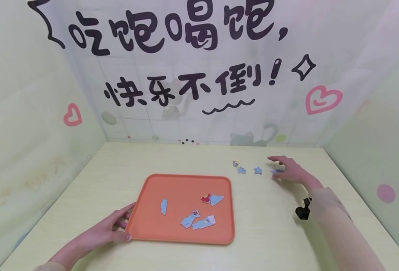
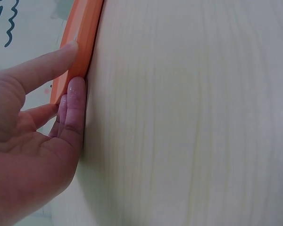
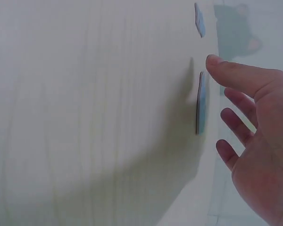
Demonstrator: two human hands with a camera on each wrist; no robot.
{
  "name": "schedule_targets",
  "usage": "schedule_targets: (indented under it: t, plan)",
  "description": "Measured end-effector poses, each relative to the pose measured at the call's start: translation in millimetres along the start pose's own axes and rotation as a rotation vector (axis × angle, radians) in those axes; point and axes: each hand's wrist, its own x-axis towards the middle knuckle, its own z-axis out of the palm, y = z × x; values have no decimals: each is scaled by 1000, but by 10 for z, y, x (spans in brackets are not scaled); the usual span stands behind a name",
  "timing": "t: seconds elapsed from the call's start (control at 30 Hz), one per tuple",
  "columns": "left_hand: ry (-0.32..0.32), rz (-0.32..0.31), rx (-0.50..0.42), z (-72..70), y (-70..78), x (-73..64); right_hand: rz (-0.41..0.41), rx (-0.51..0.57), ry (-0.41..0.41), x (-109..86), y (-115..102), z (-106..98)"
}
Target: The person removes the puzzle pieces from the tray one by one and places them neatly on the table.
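At the front left corner of an orange tray, my left hand holds the rim, thumb on one side and fingers against the other. My right hand hovers with spread, bent fingers around a flat light-blue puzzle-like piece. In the right wrist view, a gap shows between its thumb and that piece. Left of this hand lie another blue piece, a further blue piece and a small multicoloured one.
Inside the tray lie a blue strip, a red figure piece touching a blue triangle, and two printed blue pieces, one beside the other. A printed cloth wall rises behind the pale wooden table.
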Motion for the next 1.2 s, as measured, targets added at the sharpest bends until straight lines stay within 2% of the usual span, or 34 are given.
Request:
schedule_targets:
  t: [0.27,0.67,0.9,1.2]
  plan:
    - [2,22,-9,0,-24,5,-132,-4,16,301,-420,122]
    - [4,25,-6,-4,-35,9,-271,31,-41,612,-1192,438]
    - [10,35,3,-3,-28,2,-358,40,-64,662,-1506,608]
    - [11,29,4,-5,-18,6,-376,30,-144,603,-1756,851]
